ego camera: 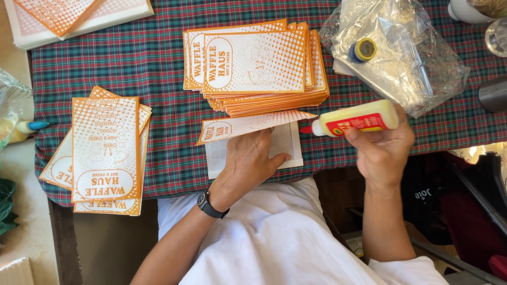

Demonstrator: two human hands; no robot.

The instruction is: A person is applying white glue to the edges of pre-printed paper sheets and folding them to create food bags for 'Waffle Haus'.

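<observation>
My left hand (248, 161) presses flat on a white and orange printed paper bag (248, 125) lying on the checked tablecloth (169, 113), with the bag's top flap lifted over my fingers. My right hand (381, 150) holds a yellow glue bottle (356, 119) on its side, its red nozzle pointing left toward the bag's right edge. A black watch sits on my left wrist. Behind the bag lies a thick stack of the same orange printed bags (259, 66).
A smaller pile of finished bags (103, 150) lies at the left. A crumpled clear plastic bag (406, 58) with a blue and yellow roll (363, 50) in it rests at the back right. More bags (68, 16) are at the top left, a blue-tipped bottle (29, 126) at the left edge.
</observation>
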